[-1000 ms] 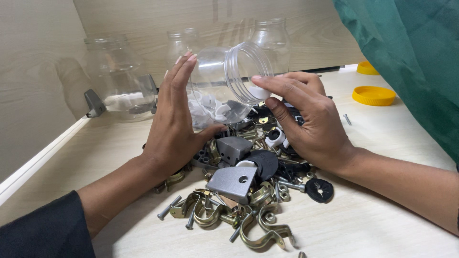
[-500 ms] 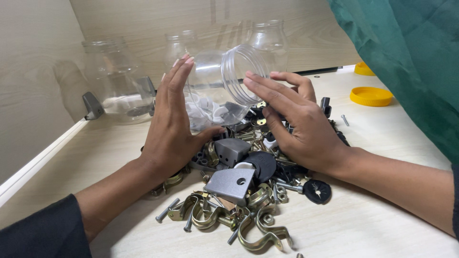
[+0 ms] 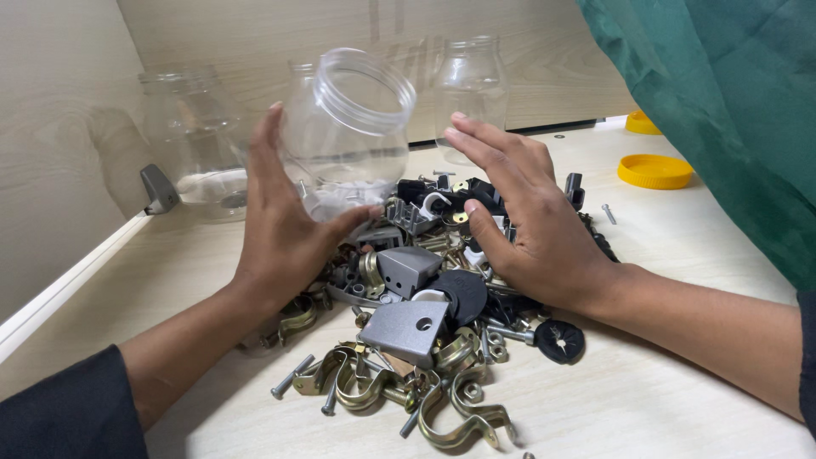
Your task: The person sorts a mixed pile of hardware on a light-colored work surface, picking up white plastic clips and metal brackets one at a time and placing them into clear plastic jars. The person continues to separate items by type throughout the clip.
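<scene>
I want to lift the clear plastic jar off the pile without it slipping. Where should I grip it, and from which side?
Probably grip the clear jar around its wide, straight body below the ribbed neck, coming from the left, where the left hand already cups it. It tilts with its open mouth up and right, resting on the hardware pile; the right hand lies on the pile.

The clear jar looks like glossy, transparent plastic with a smooth threaded rim; the left hand presses against its side. Under the right hand lies a pile of hardware: brass-toned metal pipe clamps with a dull shine, matt grey metal brackets, steel screws, and black plastic discs (smooth, slightly glossy). The tabletop is pale wood-grain laminate, matt. The yellow lid is smooth plastic. The green cloth looks woven and matt.
</scene>
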